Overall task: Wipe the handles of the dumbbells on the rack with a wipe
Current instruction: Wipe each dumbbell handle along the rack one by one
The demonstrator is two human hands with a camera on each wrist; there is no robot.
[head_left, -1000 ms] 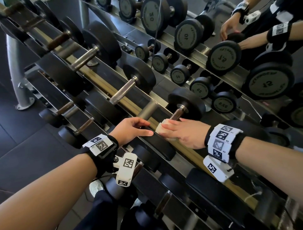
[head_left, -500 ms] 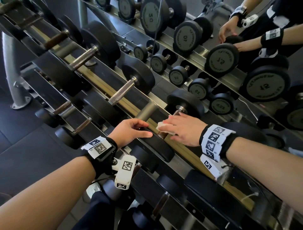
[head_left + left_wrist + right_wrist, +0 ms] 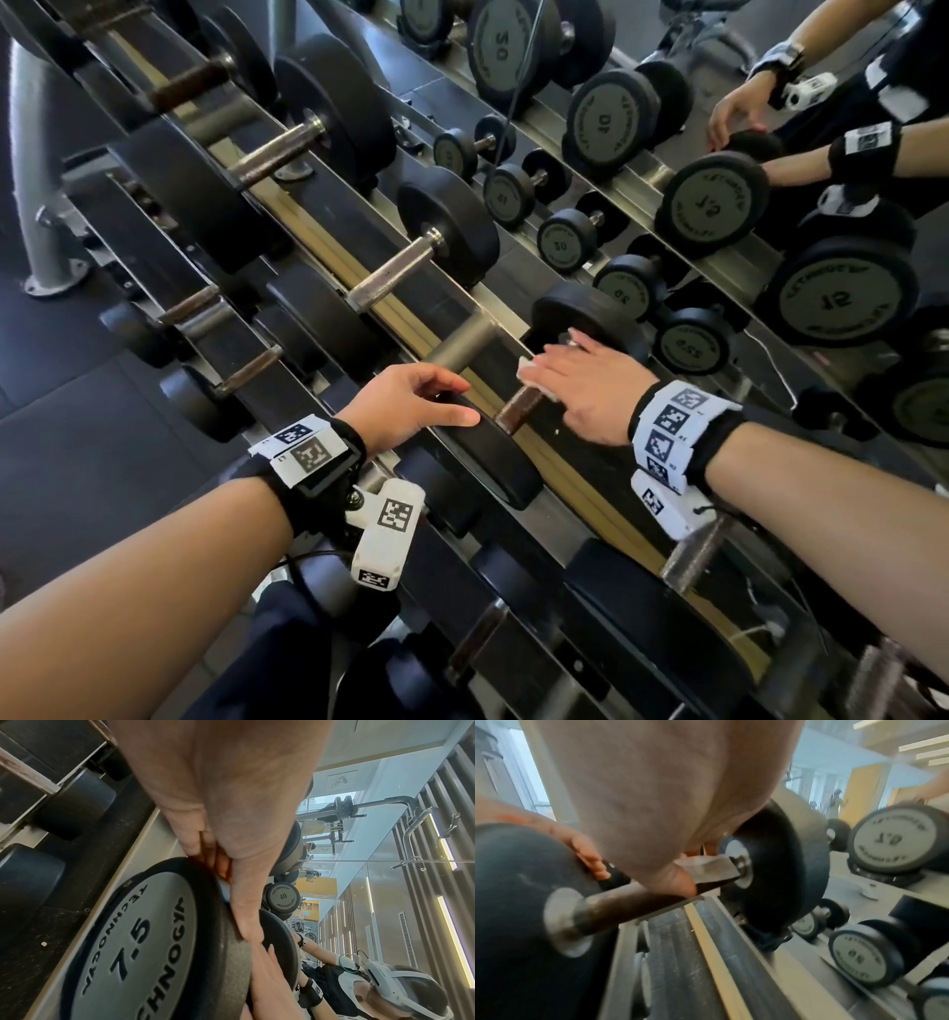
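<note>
Two bare hands at work over one 7.5 dumbbell (image 3: pixel 518 406) on the top tier of the rack (image 3: pixel 328 241), against a mirror (image 3: pixel 642 154). Further left along that tier, two heavier dumbbells with knurled steel handles (image 3: pixel 395 275), untouched. Left hand (image 3: pixel 405 406) draped over the near rubber head (image 3: pixel 144 939) of the 7.5 dumbbell, thumb along its inner rim, fingers curled over the top edge; "TECHNOGYM 7.5" readable on the end cap in the left wrist view. Just right of it, the dark, worn handle (image 3: pixel 626 900) of that same dumbbell, bare near the collar at the near head. Right hand (image 3: pixel 595 390) closed round the far stretch of the handle with a white wipe (image 3: pixel 529 367) sandwiched between fingers and bar, thumb underneath; wipe edge (image 3: pixel 711 869) poking out toward the far head (image 3: pixel 777 874), close to its collar. Hands near each other, not touching, only the bare part of the handle between them. Reflected in the glass at right, more dumbbells and the same two hands
</note>
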